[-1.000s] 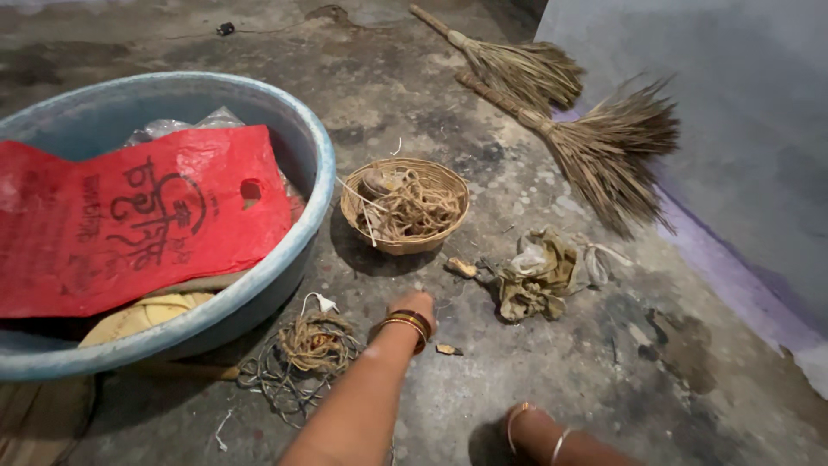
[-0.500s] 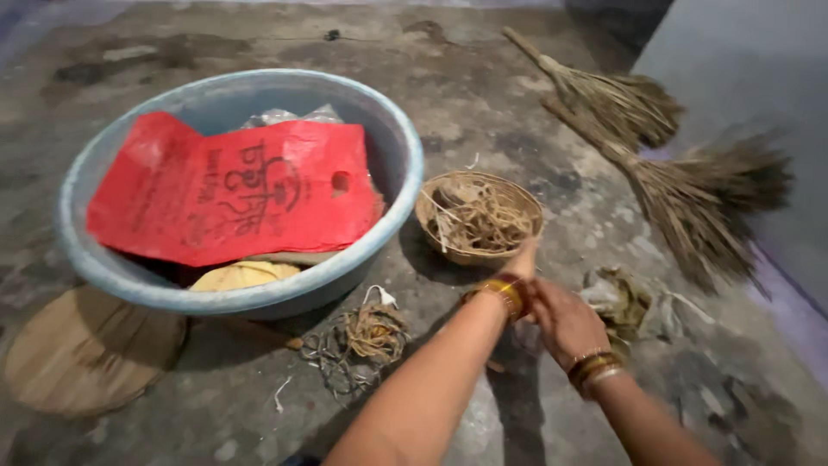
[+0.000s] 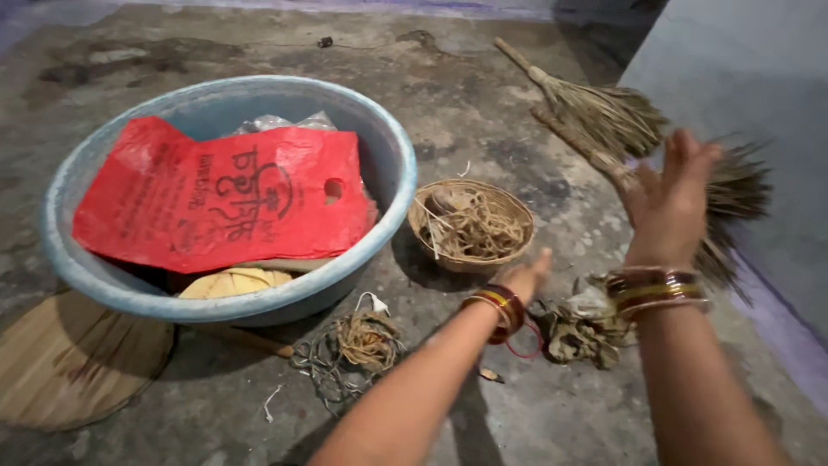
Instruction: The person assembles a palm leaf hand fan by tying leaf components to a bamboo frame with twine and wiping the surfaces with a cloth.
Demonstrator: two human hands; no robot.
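A: Reaching low, your left hand (image 3: 528, 274) has its fingers stretched flat and holds nothing; it sits just short of the small woven basket (image 3: 472, 225), near that basket's front rim.

B: And your right hand (image 3: 673, 194)?

A: Raised, palm spread wide, empty, blurred. It hangs in front of the two brooms (image 3: 621, 129), which lie along the floor's right edge by the wall, likely parked out of the working area.

B: Note the basket's contents.

A: Loose straw-coloured fibre, heaped inside. It stands on the concrete floor (image 3: 483, 95), just beside the big blue basin (image 3: 379, 155), so both are within your arm's sweep.

B: Other items?

A: A crumpled rag (image 3: 580, 326) lies between your wrists. A coil of twine (image 3: 366, 338) lies at the basin's front. A red plastic bag (image 3: 224, 194) is draped over the basin's load, probably as a cover. A round woven mat (image 3: 78, 362) lies flat at the floor's lower-left corner.
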